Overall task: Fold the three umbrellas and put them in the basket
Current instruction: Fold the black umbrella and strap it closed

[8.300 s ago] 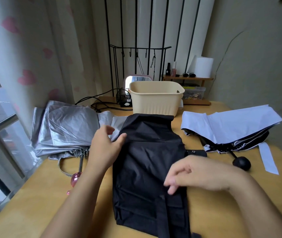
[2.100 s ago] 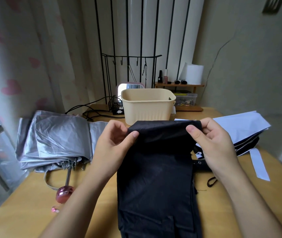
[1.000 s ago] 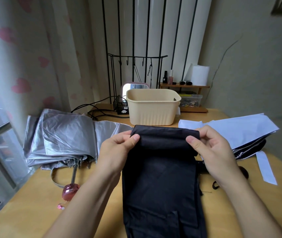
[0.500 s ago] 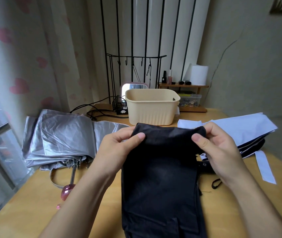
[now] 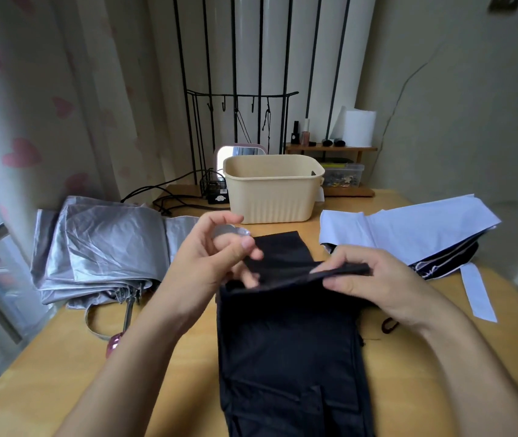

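Your left hand and right hand each pinch the folded far edge of the black umbrella lying on the desk.

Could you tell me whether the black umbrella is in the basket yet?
Out: the black fabric umbrella lies on the wooden table before the beige ribbed plastic basket.

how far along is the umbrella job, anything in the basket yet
Nothing looks finished: no umbrella shows in the basket. In hand: left hand and right hand pinch a fold at the far end of the black umbrella. Left: roll it up, then the silver umbrella and white umbrella, both lying loose on the table.
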